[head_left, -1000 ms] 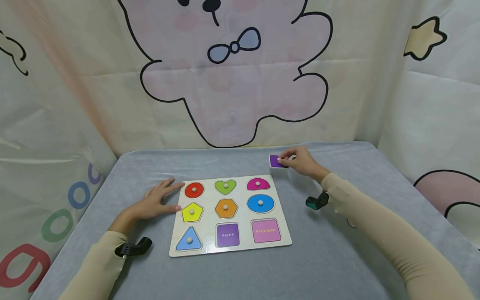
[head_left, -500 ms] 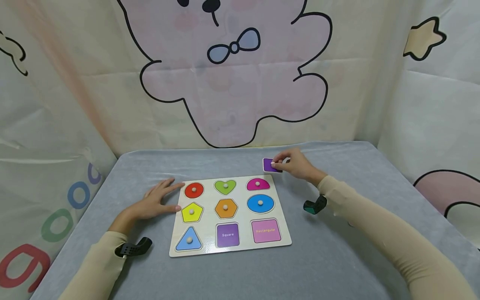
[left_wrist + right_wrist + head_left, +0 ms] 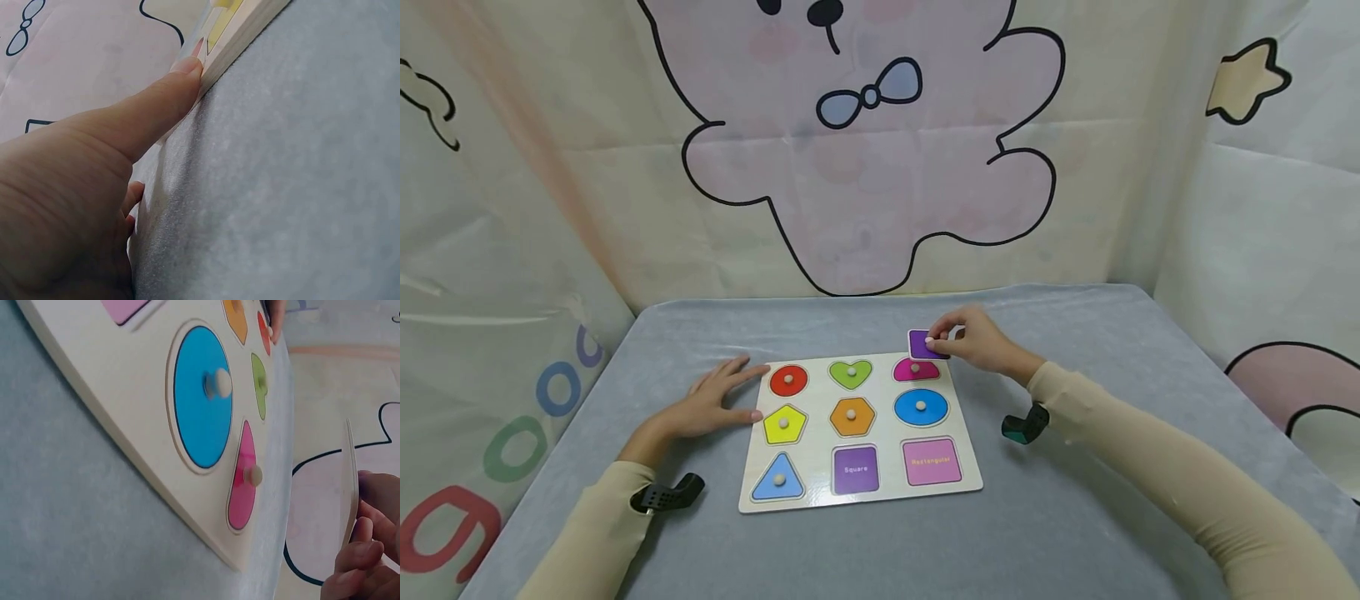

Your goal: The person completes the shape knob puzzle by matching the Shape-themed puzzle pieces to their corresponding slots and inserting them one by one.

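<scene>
A purple puzzle piece (image 3: 917,344) with a pale border is pinched at its knob by my right hand (image 3: 983,343). In the head view it overlaps the magenta half-circle piece (image 3: 928,372) at the board's far right corner. The right wrist view shows the held piece (image 3: 349,487) edge-on, raised off the board. My left hand (image 3: 711,404) lies with fingers spread along the left edge of the white puzzle board (image 3: 818,400); its thumb (image 3: 162,103) touches that edge. A purple recess (image 3: 856,482) marked "Square" and a pink recess (image 3: 933,471) marked "Rectangular" hold no pieces.
Knobbed pieces sit in the other recesses, among them a red circle (image 3: 788,381), a blue oval (image 3: 921,407) and a blue triangle (image 3: 778,481). Grey cloth (image 3: 880,554) covers the table, with a printed curtain (image 3: 865,167) behind it.
My right hand has carried the purple piece leftward and nearer, from beyond the board to over its far right corner. The left hand and board have stayed put.
</scene>
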The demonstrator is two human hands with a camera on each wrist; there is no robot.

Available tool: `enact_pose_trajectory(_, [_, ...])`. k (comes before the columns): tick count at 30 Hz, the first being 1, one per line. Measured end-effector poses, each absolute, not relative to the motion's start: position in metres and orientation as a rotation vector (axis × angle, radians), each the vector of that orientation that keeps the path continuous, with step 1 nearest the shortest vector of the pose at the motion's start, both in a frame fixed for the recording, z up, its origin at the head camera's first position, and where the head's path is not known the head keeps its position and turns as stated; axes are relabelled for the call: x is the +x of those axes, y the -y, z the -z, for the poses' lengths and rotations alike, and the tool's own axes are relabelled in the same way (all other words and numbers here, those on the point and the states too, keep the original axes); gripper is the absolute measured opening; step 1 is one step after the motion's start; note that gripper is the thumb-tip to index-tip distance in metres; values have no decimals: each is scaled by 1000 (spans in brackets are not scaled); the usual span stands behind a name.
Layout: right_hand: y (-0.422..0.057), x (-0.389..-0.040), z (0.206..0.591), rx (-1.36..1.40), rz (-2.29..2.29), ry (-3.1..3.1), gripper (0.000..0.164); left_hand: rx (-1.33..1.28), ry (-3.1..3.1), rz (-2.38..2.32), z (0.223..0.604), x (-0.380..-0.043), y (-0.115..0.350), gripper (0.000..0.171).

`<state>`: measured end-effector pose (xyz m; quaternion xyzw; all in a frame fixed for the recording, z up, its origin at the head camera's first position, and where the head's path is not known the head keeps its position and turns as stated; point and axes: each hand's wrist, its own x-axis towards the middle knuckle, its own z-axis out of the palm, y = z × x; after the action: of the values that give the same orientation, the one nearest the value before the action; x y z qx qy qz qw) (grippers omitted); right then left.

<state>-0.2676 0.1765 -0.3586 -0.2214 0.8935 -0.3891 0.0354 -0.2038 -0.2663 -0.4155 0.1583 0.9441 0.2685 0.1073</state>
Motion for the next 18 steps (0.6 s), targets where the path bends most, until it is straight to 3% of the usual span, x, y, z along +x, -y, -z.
enact_pose_trajectory(18, [-157, -241, 361, -729, 1232, -2690, 13, 470, -2781, -769, 417, -205, 265, 85])
